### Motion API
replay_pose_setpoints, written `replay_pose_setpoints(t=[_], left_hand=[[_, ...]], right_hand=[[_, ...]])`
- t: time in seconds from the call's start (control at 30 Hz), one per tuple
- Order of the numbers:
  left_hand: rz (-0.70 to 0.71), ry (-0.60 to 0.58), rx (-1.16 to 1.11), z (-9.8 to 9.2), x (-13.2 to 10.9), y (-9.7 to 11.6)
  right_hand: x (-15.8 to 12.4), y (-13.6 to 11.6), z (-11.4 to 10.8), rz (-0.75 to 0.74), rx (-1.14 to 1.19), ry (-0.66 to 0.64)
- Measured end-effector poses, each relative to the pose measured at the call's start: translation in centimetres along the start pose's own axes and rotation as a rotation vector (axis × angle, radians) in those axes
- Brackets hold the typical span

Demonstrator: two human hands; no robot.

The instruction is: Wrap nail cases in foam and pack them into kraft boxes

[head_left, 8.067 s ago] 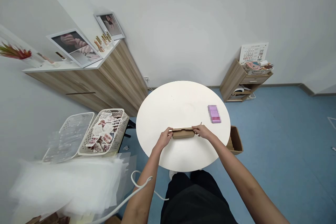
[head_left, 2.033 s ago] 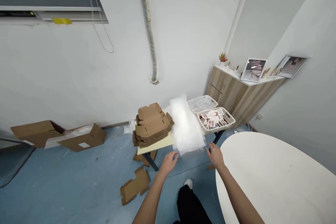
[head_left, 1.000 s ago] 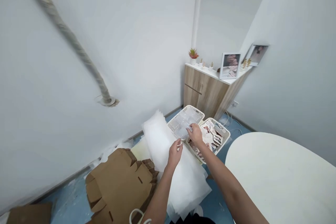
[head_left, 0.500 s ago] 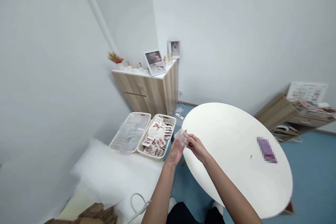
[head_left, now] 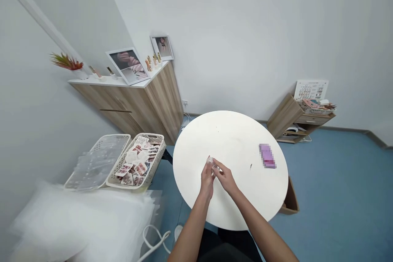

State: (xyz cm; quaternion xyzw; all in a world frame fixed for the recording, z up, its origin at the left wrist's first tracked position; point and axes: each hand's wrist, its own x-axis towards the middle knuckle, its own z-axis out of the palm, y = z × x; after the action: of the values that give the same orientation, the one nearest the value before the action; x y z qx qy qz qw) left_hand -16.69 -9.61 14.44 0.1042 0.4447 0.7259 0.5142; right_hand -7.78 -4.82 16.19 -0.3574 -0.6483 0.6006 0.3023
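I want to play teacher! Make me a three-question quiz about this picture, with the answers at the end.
1. True or false: the left hand and right hand meet at a small clear plastic piece above the white table.

2. Which thing is on the table?
a) a plant
b) a purple thing
c) a picture frame

3. How many baskets sit side by side left of the table?

Key: 1 true; 2 b; 3 two.

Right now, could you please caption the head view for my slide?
Both hands hold a small clear item over a white table, a full basket to the left.
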Motion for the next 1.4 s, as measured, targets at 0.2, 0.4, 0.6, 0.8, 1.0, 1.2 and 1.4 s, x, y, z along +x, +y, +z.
replay_pose_setpoints(t=[0.2, 0.4, 0.6, 0.8, 1.0, 1.2, 1.4], left_hand=[[-0.021, 0.095, 0.122, 1.0, -0.2, -2.3], [-0.046, 0.089, 0.205, -0.1, 1.0, -2.8], [-0.026, 0.118, 0.247, -0.2, 1.6, -3.4], [-0.014, 0.117, 0.273, -0.6, 2.2, -4.0], [-0.176, 0.067, 0.175, -2.5, 3.5, -3.3], [-0.291, 0.094, 0.182, -5.4, 5.8, -4.1], [-0.126, 0.245, 0.552, -7.8, 7.4, -6.1]], right_hand=[[-0.7, 1.2, -2.3, 0.042, 0.051, -0.014], [-0.3, 2.5, -1.7, 0.105, 0.122, 0.046], [-0.4, 3.3, -0.8, 0.029, 0.035, 0.078], [-0.2, 4.8, -0.8, 0.061, 0.130, 0.148], [0.9, 6.2, -3.0, 0.265, 0.208, 0.118], [2.6, 8.1, -5.4, 0.350, 0.170, 0.215], [3.3, 11.3, -5.6, 0.500, 0.215, 0.230]])
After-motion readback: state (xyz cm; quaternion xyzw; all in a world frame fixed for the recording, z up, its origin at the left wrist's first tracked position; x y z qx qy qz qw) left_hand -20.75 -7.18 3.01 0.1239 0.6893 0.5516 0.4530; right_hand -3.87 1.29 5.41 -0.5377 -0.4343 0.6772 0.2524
